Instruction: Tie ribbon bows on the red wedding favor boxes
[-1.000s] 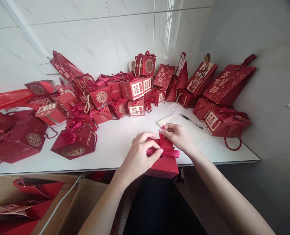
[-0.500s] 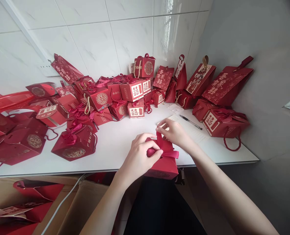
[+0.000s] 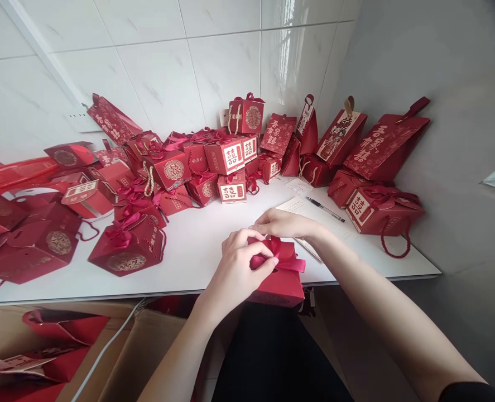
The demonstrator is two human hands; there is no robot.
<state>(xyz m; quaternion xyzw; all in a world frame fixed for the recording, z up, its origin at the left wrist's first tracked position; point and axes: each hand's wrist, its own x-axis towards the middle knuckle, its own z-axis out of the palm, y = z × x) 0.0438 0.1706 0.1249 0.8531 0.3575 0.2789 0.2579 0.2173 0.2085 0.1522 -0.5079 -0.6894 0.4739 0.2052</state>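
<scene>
A red gift box (image 3: 278,287) sits at the table's front edge, just in front of me, with a pinkish-red ribbon (image 3: 293,264) across its top. My left hand (image 3: 243,262) is closed on a loop of this ribbon, thumb and forefinger pinched over the box. Beyond the box my right hand (image 3: 283,223) bends inward, its fingers together by the left fingertips. A strand of ribbon runs up toward the right fingers; their tips are partly hidden behind the left hand.
Several finished-looking red boxes with bows (image 3: 125,245) crowd the white table (image 3: 184,251) at left and back. A pen (image 3: 325,209) and a paper sheet (image 3: 293,204) lie beyond my right hand. Below the table's left edge stands a cardboard carton (image 3: 147,340) near red folded pieces (image 3: 69,329).
My right hand has moved left and slightly down, drawing the upright ribbon strand over toward my left hand. The left hand keeps its pinch, and the box stays in place.
</scene>
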